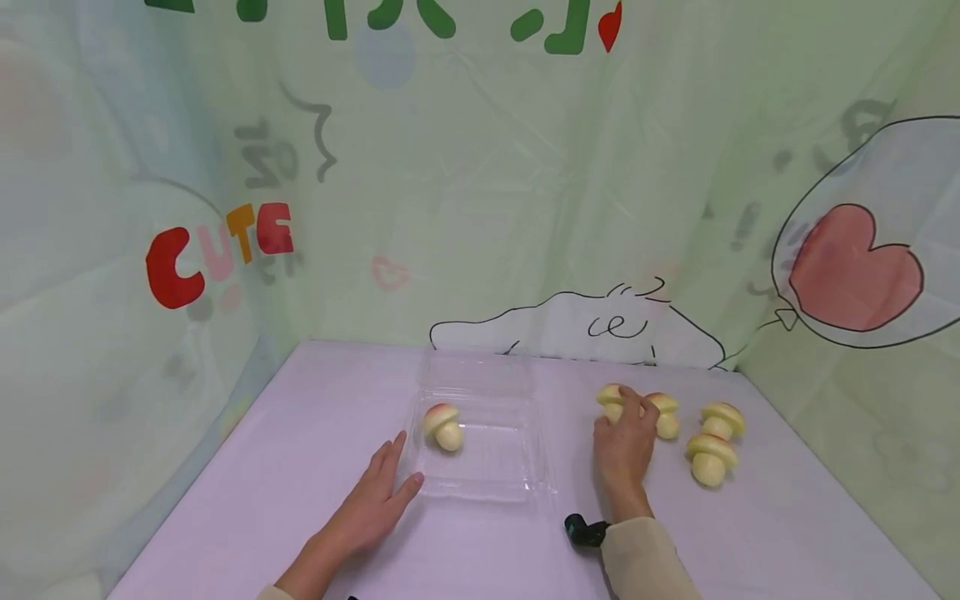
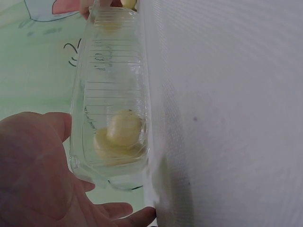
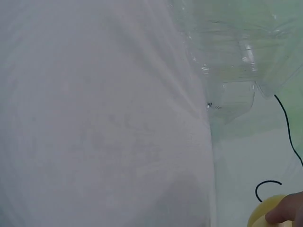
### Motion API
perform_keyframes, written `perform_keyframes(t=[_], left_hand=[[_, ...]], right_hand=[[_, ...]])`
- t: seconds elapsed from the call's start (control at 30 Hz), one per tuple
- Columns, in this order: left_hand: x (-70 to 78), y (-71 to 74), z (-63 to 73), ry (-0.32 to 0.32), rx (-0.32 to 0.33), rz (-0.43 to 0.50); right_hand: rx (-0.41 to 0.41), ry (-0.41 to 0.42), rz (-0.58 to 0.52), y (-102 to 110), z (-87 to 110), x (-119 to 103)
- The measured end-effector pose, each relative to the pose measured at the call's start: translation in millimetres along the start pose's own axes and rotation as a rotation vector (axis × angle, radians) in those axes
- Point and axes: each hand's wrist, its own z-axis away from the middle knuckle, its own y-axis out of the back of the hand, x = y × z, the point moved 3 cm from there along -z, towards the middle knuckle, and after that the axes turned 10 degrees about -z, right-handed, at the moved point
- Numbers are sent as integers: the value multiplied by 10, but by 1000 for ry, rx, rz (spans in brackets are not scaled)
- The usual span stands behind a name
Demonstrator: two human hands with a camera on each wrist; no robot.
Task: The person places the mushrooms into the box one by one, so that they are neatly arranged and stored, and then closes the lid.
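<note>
A clear plastic box [image 1: 487, 487] lies with its lid [image 1: 476, 372] folded back; one toy mushroom [image 1: 448, 435], cream with a reddish cap top, rests on its left side inside. My left hand [image 1: 371, 504] is at the box's left edge with fingers extended, and the left wrist view shows its thumb [image 2: 59, 124] against the box wall. To the right of the box, my right hand [image 1: 627, 442] pinches another toy mushroom [image 1: 610, 398]; its thumb [image 3: 286, 208] lies on it in the right wrist view. The fingers' far side is hidden.
Just right of my right hand stands a toy mushroom [image 1: 666, 417]. Further right are two more, a rear mushroom [image 1: 722, 417] and a front mushroom [image 1: 709, 462] close together. A printed curtain [image 1: 480, 183] encloses the pale purple table [image 1: 300, 417] at the back and sides.
</note>
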Motion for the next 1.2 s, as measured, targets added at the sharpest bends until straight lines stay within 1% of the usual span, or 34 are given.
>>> perform_keyframes(t=[0.13, 0.37, 0.63, 0.9, 1.2], left_hand=[[0, 6, 7, 3, 0, 7], [21, 20, 25, 5, 4, 10], [34, 22, 33, 3, 7, 12], [33, 15, 29, 10, -1, 5], [23, 10, 18, 9, 4, 5]], right_hand=[[-2, 20, -2, -17, 17, -64], [21, 99, -23, -41, 62, -159], [14, 158, -59, -123, 128, -225], [7, 216, -86, -195, 207, -346], [-33, 232, -94, -249, 266, -537]])
